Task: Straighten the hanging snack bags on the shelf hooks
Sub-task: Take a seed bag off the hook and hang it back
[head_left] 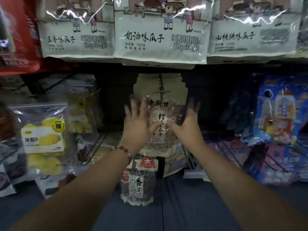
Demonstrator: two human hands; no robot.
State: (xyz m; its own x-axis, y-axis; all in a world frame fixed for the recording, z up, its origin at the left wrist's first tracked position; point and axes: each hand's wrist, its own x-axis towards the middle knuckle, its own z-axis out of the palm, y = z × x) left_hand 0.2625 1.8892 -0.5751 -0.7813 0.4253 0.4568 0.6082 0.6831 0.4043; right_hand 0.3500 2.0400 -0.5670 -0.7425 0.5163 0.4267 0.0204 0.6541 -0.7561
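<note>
A clear plastic snack bag point(160, 120) filled with pale seeds and printed with black characters hangs from a metal shelf hook point(162, 90) at the shelf's centre. The left hand point(137, 121) and right hand point(189, 122) flank it, each grip wide with spread fingers, thumbs touching its front. Below hangs a dark-seed bag point(138, 182) with a red label.

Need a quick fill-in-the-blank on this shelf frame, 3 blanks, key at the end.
1. Both hands reach toward the clear seed bag hanging in the ____ of the shelf.
2. The beaded bracelet sits on the ____ wrist.
3. The fingers of the left hand are ____, not curled.
Missing words: middle; left; spread
</note>
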